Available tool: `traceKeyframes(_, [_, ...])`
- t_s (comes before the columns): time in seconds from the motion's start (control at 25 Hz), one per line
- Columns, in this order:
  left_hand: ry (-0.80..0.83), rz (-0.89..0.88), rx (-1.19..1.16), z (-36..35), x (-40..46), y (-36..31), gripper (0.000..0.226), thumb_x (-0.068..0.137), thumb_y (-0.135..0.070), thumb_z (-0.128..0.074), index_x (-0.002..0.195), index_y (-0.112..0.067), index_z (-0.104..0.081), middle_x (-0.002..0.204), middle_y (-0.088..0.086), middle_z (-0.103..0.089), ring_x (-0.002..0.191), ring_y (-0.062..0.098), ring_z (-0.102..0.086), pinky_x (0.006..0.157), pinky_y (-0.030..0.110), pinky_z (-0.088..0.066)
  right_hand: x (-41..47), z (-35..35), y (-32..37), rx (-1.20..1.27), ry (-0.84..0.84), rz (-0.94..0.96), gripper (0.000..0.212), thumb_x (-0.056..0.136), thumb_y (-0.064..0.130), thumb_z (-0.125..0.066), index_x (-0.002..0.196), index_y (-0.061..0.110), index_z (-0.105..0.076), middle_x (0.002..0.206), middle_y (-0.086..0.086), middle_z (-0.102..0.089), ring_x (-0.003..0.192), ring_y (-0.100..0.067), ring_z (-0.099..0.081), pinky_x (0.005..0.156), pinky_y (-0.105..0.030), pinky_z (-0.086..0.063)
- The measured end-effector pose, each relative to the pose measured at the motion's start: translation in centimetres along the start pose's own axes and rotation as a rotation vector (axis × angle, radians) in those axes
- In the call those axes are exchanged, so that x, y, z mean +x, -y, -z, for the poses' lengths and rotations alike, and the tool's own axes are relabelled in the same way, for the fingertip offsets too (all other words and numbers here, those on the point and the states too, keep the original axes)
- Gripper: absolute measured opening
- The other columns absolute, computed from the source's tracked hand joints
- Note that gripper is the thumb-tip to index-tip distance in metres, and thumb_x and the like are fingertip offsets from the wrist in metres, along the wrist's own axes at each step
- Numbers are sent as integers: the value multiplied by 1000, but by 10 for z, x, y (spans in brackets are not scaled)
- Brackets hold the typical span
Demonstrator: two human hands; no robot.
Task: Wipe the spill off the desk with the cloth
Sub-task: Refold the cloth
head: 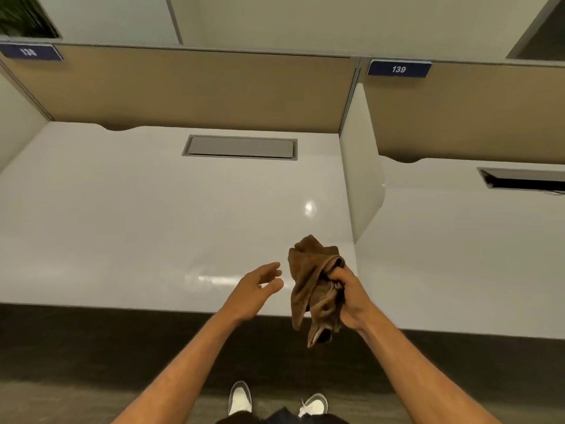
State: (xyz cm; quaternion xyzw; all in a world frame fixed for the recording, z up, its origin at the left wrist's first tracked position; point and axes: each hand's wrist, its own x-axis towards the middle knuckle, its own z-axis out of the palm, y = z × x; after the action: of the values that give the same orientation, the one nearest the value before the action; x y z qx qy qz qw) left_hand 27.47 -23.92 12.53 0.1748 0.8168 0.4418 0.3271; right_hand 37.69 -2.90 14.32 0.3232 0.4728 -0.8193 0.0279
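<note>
White desk (pixel 153 215); 1 cloth (pixel 308 280) in R hand (pixel 351 298) grip; L hand (pixel 260 286) open, empty

A grey cable hatch (pixel 240 147) sits at twelve o'clock below a tan partition (pixel 195 87), blue number plates (pixel 399 69) hang at ten and one o'clock, and two white shoes (pixel 240 397) stand on dark floor (pixel 91 347) at six.

Up and to the right of your hands, a dark blue rectangular plate (pixel 399 69) on the tan partition panel (pixel 477 111) reads "139". Far up-left of them, you see a matching blue plate (pixel 29 52), blurred, apparently "138".
</note>
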Motion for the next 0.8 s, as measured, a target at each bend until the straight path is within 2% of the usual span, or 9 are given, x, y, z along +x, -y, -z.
traceKeyframes(0.08, [12,-43,-166,-7,-3,-30,67,94,-66,-58,153,-38,-44,152,-7,-56,139,15,-55,115,37,-43,-6,-10,17,54,25,-45,30,95,32,-58,113,11,-69,97,-15,-78,84,-28,-77,70,-39,-62])
traceKeyframes(0.16, [-45,-89,-318,-7,-3,-52,81,86,-73,-58,157,-41,-38,150,-14,-54,133,9,-56,111,36,-48,-7,-24,29,45,52,-15,35,101,33,-51,122,11,-68,108,-15,-78,96,-30,-77,74,-40,-63])
traceKeyframes(0.2, [-86,-96,-385,-3,-1,-60,81,87,-73,-58,159,-44,-33,146,-19,-54,129,6,-57,103,32,-53,-5,-32,34,6,63,28,36,102,36,-50,127,15,-67,114,-14,-77,102,-30,-75,79,-41,-63])
traceKeyframes(0.28, [-154,-65,-477,8,2,-69,68,91,-73,-53,153,-49,-38,138,-23,-56,119,4,-61,84,23,-61,-3,-48,41,-65,82,64,40,102,47,-50,128,22,-67,120,-12,-75,111,-32,-72,92,-47,-61])
traceKeyframes(0.36, [-194,24,-529,23,8,-75,49,96,-71,-45,135,-44,-57,131,-11,-66,111,11,-69,73,23,-62,1,-66,47,-120,90,83,42,104,52,-46,120,25,-73,116,-10,-77,107,-31,-74,93,-45,-61])
traceKeyframes(0.48, [-162,75,-494,50,28,-74,28,102,-54,-56,125,-39,-63,127,-3,-72,108,15,-74,78,25,-63,18,-93,52,-344,20,233,15,101,38,-61,100,37,-76,104,4,-78,99,-21,-76,80,-29,-63])
traceKeyframes(0.6, [-66,20,-527,85,50,-62,27,102,-30,-66,128,-36,-66,128,-2,-74,109,17,-75,86,35,-65,44,-117,62,-385,-96,284,19,101,31,-63,90,38,-77,92,8,-78,88,-14,-76,71,-24,-62])
traceKeyframes(0.68, [-12,2,-498,114,65,-55,33,100,-22,-70,128,-38,-66,127,-1,-74,108,18,-76,85,35,-65,61,-129,73,-425,-159,319,22,102,32,-59,89,36,-77,89,9,-77,85,-12,-75,69,-23,-60])
traceKeyframes(0.8, [66,-37,-401,155,88,-51,44,99,-21,-71,139,-38,-60,132,-1,-71,117,21,-71,94,37,-63,84,-147,91,-565,-227,408,20,104,33,-58,98,30,-77,94,10,-75,92,-13,-71,78,-26,-61])
